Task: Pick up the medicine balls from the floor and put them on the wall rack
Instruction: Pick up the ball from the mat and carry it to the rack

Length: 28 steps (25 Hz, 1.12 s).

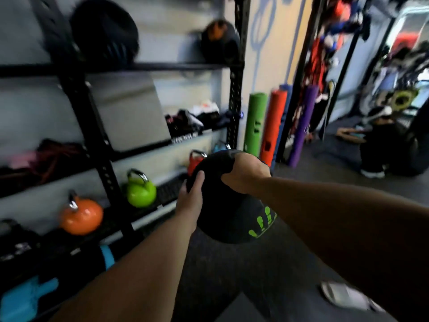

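Observation:
A black medicine ball [222, 212] with green lettering is held off the floor in front of me, between both hands. My left hand [190, 201] presses its left side with the thumb up along the ball. My right hand [246, 173] grips the top of the ball, fingers curled over its far side. The black wall rack [111, 182] stands to the left. On its top shelf sit a large black ball [104, 31] and a black ball with orange markings [219, 41]. The view is blurred.
Lower rack shelves carry an orange kettlebell [81, 214], a green kettlebell [140, 189], a red kettlebell [196, 159], shoes and ropes. Green, orange and purple foam rollers [274, 126] lean on the wall. A person [376, 147] crouches at the far right. A shoe [343, 296] shows below.

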Motion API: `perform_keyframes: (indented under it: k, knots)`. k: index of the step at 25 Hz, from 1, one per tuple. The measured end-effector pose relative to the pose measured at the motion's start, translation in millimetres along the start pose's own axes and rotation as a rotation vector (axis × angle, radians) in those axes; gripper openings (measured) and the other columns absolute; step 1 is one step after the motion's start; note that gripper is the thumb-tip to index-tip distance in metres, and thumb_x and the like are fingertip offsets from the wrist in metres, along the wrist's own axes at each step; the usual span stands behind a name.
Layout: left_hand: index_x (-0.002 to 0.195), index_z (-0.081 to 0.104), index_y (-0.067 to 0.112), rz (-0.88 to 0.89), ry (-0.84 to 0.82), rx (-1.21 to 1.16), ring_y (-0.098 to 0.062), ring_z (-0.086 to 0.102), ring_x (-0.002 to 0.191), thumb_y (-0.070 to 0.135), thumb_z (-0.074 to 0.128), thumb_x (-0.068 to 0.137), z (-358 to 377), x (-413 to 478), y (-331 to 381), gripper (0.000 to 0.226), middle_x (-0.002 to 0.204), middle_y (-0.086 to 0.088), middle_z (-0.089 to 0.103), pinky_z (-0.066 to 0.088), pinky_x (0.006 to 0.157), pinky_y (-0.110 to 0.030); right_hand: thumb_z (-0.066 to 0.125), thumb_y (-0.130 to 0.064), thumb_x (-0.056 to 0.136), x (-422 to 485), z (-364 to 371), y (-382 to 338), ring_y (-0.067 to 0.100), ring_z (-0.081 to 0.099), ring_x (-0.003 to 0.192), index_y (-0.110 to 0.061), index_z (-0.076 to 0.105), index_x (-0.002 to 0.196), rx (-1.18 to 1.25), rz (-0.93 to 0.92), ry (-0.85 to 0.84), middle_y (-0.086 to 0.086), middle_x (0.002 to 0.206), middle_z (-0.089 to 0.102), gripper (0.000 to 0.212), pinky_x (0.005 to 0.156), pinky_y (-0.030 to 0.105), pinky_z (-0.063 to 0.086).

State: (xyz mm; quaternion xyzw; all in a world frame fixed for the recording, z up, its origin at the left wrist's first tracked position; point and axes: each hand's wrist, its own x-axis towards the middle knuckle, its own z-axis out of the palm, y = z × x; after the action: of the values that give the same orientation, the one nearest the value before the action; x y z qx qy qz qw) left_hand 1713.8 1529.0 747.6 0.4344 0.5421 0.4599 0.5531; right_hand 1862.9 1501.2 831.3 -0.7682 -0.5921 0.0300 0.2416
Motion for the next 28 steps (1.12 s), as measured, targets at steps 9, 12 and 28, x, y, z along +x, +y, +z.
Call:
perform_keyframes:
  k: [9, 12, 28]
  knots:
    - [0.127, 0.065, 0.030, 0.519, 0.336, -0.041, -0.027, 0.068, 0.119, 0.064, 0.078, 0.080, -147, 28, 278, 0.059, 0.118, 0.002, 0.072, 0.049, 0.091, -0.032, 0.065, -0.051, 0.064, 88, -162, -260, 0.027, 0.065, 0.077, -0.039, 0.065, 0.111, 0.157, -0.421, 0.235, -0.012, 0.076, 0.061, 0.048, 0.063, 0.029, 0.047]
    - [0.131, 0.067, 0.025, 0.559, 0.381, -0.030, -0.026, 0.071, 0.114, 0.072, 0.079, 0.063, -188, 34, 330, 0.083, 0.122, 0.000, 0.074, 0.056, 0.101, -0.041, 0.068, -0.051, 0.065, 122, -173, -323, 0.028, 0.069, 0.076, -0.028, 0.069, 0.100, 0.185, -0.477, 0.239, -0.004, 0.074, 0.064, 0.041, 0.058, 0.027, 0.048]
    - [0.124, 0.064, 0.033, 0.705, 0.887, 0.067, -0.017, 0.072, 0.100, 0.059, 0.083, 0.071, -483, 226, 459, 0.062, 0.106, 0.014, 0.072, 0.055, 0.076, -0.027, 0.069, -0.049, 0.065, 310, -40, -678, 0.026, 0.068, 0.075, -0.018, 0.068, 0.100, 0.504, -0.842, 0.005, 0.004, 0.089, 0.069, 0.048, 0.063, 0.035, 0.058]
